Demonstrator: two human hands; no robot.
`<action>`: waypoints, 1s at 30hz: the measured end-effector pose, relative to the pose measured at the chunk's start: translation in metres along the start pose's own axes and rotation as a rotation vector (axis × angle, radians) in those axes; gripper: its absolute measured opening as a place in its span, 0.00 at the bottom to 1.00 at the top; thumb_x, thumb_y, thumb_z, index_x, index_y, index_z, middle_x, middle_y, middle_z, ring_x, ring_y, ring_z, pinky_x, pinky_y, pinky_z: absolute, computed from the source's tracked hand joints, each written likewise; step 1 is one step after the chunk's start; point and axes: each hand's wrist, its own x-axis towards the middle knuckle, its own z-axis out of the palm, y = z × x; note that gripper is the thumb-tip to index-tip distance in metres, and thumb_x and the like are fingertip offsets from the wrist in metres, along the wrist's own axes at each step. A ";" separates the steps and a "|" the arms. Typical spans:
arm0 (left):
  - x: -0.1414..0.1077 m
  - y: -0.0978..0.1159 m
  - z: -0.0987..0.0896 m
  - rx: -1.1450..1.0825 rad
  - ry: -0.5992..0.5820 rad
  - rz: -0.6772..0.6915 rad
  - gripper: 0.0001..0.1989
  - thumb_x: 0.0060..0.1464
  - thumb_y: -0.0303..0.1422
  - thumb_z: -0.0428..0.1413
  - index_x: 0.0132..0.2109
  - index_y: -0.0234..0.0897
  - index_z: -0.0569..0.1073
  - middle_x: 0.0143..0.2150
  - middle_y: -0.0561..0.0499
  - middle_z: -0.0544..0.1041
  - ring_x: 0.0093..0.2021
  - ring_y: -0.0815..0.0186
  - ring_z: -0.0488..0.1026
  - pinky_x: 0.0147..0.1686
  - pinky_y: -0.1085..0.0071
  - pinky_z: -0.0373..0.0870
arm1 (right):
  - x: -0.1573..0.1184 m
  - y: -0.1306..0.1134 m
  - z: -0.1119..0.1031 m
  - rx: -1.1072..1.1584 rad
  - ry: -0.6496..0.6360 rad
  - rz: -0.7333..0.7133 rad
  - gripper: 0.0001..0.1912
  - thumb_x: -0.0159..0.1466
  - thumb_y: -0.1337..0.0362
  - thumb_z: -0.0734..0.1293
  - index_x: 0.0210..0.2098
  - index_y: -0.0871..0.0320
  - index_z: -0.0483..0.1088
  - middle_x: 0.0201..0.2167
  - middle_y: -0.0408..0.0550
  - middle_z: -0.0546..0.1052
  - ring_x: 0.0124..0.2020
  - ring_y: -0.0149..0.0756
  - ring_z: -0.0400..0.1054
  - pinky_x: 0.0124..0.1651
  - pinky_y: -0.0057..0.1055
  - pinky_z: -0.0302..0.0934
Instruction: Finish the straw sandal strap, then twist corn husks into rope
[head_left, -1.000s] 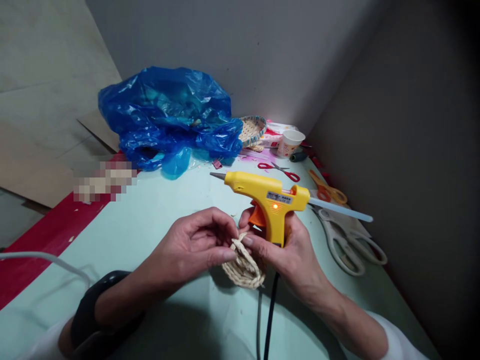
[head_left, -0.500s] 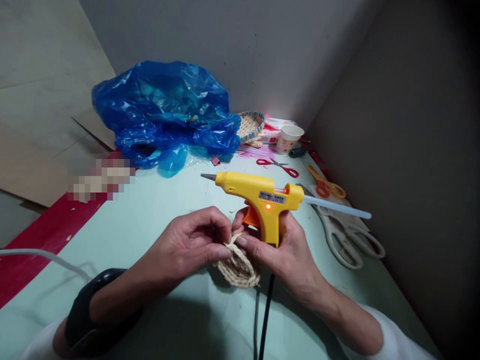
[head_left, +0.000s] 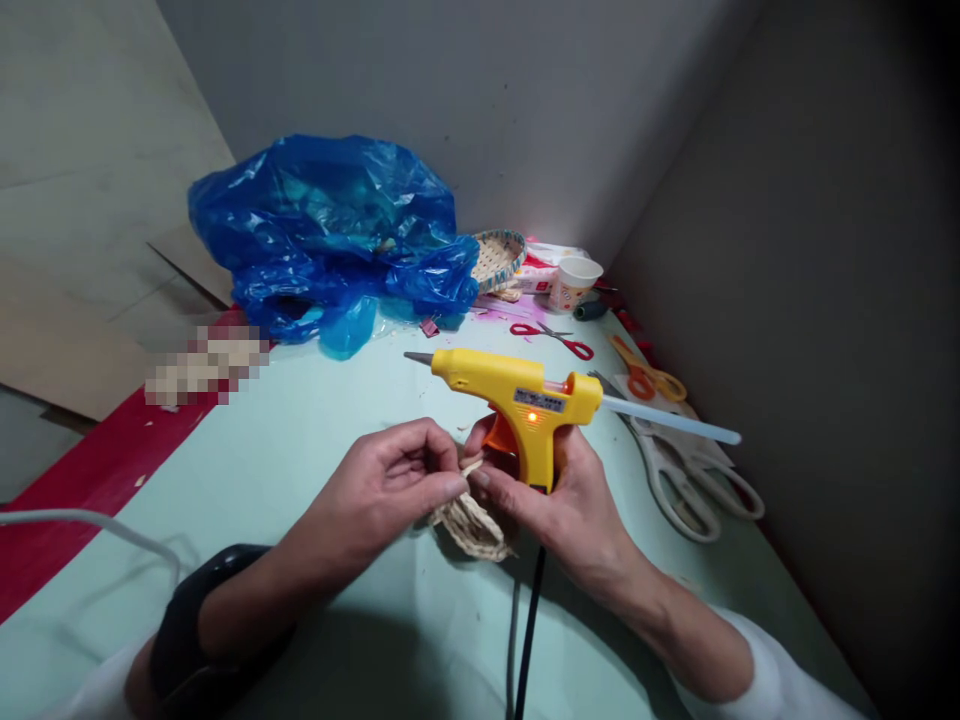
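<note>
Left hand (head_left: 386, 485) and right hand (head_left: 574, 500), close together, pinched the braided piece (head_left: 469, 527) at near centre; the right also gripped the glue gun (head_left: 487, 369). Steady pinching, nozzle (head_left: 418, 357) aimed away, seemed advisable.

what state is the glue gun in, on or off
On: an orange light glows on the side of the yellow glue gun.

The label (head_left: 540, 400) on the yellow glue gun (head_left: 504, 376) is too small to read.
</note>
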 end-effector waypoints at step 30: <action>-0.004 -0.002 -0.006 0.084 0.243 0.024 0.14 0.58 0.41 0.55 0.48 0.40 0.69 0.35 0.52 0.75 0.32 0.68 0.72 0.34 0.72 0.68 | 0.011 0.019 -0.017 -0.128 0.146 -0.040 0.23 0.58 0.59 0.72 0.50 0.58 0.64 0.51 0.52 0.73 0.50 0.42 0.70 0.51 0.37 0.67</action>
